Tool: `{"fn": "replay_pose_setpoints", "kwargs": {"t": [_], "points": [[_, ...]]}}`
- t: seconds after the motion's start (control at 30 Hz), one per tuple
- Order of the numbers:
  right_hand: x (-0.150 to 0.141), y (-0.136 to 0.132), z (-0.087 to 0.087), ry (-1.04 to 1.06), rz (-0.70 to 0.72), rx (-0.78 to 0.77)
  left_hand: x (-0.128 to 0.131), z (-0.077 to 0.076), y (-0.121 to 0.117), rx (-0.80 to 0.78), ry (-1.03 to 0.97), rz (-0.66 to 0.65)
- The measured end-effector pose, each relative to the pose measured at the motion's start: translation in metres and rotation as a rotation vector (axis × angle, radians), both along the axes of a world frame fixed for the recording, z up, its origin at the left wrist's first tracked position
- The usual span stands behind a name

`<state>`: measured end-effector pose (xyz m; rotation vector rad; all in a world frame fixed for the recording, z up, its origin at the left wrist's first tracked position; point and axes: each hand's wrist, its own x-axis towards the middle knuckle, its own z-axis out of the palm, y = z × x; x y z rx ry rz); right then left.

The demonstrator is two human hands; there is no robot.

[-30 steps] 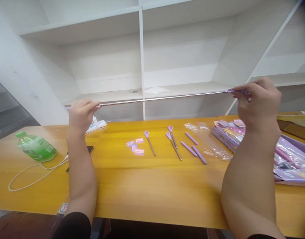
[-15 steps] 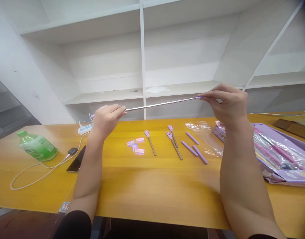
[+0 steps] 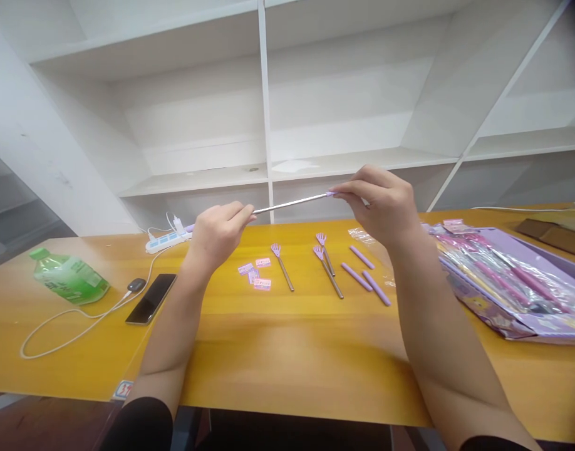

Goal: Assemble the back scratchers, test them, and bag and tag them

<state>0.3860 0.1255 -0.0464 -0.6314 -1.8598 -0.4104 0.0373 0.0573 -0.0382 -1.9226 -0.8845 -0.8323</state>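
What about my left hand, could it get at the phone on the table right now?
Probably yes, once free: the left hand is closed on the metal rod. The phone lies just beside the left forearm, with nothing on top of it, so the way looks open.

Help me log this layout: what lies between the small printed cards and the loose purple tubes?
Three metal rods with purple claw heads lie between the printed cards and the purple tubes: one alone, two close together, in the head view.
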Motion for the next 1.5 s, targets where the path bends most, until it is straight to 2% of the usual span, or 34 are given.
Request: {"fn": "replay_pose_setpoints", "kwargs": {"t": [0.1,0.27,0.4,0.53,0.7,0.97,1.17,1.3,1.5], "points": [[-0.005,-0.003,-0.001,0.008,-0.035,-0.014,0.001,0.001,-0.002,0.004,-0.034,-0.015],[-0.007,-0.012,0.002,0.014,-0.016,0.034,0.004,0.006,-0.014,0.044,-0.030,-0.008],[-0.038,-0.035,-0.001,-0.087,0.051,0.142,0.027,0.000,-0.030,0.051,0.032,-0.027],[-0.067,-0.059,-0.003,-0.215,-0.047,0.156,0.040,-0.005,-0.042,0.042,0.062,0.015],[-0.062,-0.072,0.002,-0.261,-0.076,0.152,0.028,0.000,-0.040,-0.012,0.074,-0.089],[-0.062,-0.071,0.000,-0.270,-0.081,0.195,0.030,0.001,-0.039,-0.028,0.079,-0.091],[-0.068,-0.068,-0.005,-0.266,-0.006,0.077,0.030,-0.002,-0.037,-0.030,0.054,-0.067],[-0.067,-0.069,-0.008,-0.339,0.062,-0.024,0.031,-0.004,-0.036,-0.063,0.034,-0.083],[-0.065,-0.065,-0.012,-0.394,0.052,-0.080,0.031,-0.008,-0.031,-0.101,0.030,-0.069]]}}
